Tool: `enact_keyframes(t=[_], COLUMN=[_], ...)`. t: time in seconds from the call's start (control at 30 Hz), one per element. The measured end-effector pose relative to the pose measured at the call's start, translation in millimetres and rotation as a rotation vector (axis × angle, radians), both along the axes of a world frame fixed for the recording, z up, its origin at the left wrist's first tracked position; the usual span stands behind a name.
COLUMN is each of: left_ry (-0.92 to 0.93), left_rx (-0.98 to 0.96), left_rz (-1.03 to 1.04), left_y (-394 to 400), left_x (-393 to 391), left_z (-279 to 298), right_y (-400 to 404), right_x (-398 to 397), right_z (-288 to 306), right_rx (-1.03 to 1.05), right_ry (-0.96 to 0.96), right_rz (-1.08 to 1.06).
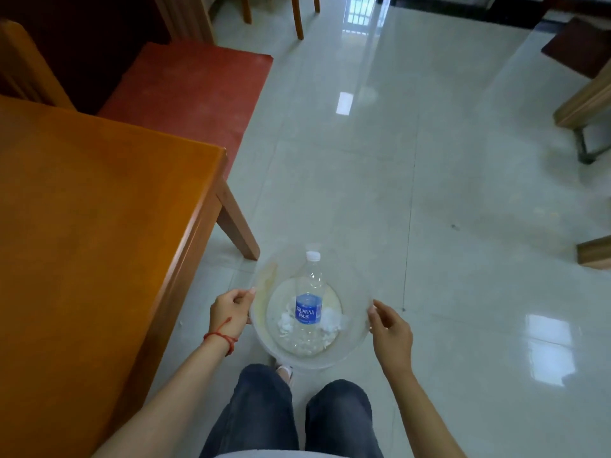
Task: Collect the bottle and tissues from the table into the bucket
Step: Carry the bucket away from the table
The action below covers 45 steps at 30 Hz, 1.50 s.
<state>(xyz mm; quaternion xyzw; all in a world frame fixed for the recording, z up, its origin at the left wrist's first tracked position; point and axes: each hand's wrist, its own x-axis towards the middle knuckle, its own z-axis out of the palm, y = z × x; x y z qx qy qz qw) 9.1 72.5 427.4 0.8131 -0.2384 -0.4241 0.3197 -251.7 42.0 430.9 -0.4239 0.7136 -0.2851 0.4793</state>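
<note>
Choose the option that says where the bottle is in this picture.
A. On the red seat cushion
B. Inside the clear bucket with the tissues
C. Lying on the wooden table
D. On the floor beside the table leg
B: the bottle stands inside the clear bucket, with white tissues at its base, while the left hand grips the rim.

Bottle (pixel 309 300) atop tissues (pixel 330 320) inside clear bucket (pixel 261 282)
</note>
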Motion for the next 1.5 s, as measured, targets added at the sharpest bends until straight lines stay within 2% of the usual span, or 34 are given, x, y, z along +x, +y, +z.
enact_keyframes(t=[0.27, 0.63, 0.97, 1.23, 1.5], left_ry=[0.030, 0.055, 0.044, 0.044, 0.010], left_rx=[0.057, 0.147, 0.241, 0.274, 0.306], left_rz=[0.075, 0.187, 0.246, 0.291, 0.293], left_y=[-74.5, -117.5, -125.4, -129.4, -114.8], left_x=[28.7, 52.4, 84.8, 90.5, 90.8], left_z=[-87.5, -272.5, -423.4, -479.4, -497.8], right_y=[-72.9, -139.4, -160.4, -161.2, -162.0], right_x=[32.1, 58.7, 94.1, 112.0, 117.0], right_z=[-82.9, -277.2, -432.1, -494.5, -502.8], right_rx=[0.068, 0.157, 0.284, 0.338, 0.354], right_ry=[0.010, 0.073, 0.065, 0.082, 0.079], right_rz=[-0.025, 0.103, 0.121, 0.124, 0.201])
